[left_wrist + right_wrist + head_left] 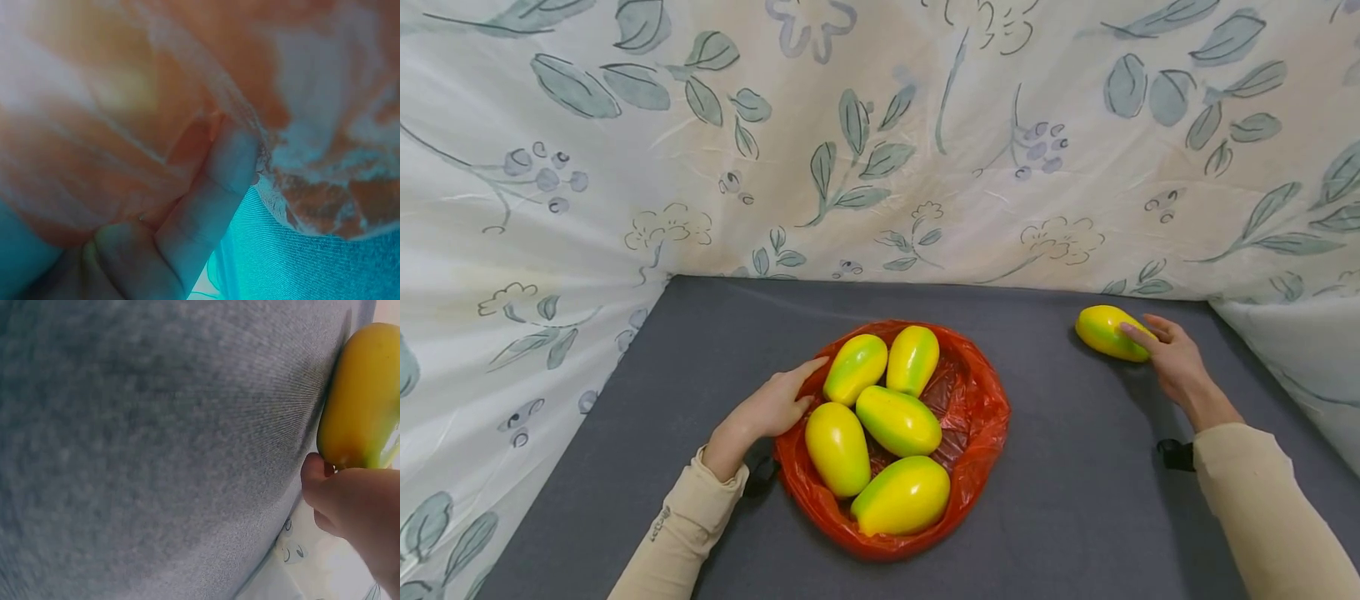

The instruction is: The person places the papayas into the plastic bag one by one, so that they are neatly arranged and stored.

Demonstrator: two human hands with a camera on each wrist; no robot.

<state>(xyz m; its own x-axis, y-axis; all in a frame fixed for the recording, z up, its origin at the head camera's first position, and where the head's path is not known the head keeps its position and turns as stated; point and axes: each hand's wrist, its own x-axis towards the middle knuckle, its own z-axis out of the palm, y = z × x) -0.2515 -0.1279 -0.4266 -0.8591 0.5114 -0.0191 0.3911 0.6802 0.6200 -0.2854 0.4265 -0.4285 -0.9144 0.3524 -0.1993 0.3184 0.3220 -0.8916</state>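
Observation:
Several yellow-green mangoes [898,421] lie inside a round red plastic bag [988,408] with its mouth spread wide. On the bag's left side my left hand [775,404] holds the rim. The left wrist view shows a finger [209,194] against the crumpled plastic [112,137]; part of that hand is hidden. Far to the right, my right hand [1176,358] grips a single mango [1105,332] by its near right end, thumb along its upper side. In the right wrist view this mango [362,394] is close to the dark cloth; whether it touches is unclear.
A dark grey cloth surface [1045,500] lies under everything. Pale leaf-patterned sheeting [880,192] rises behind it and along the left and right sides. The single mango is near the back right edge.

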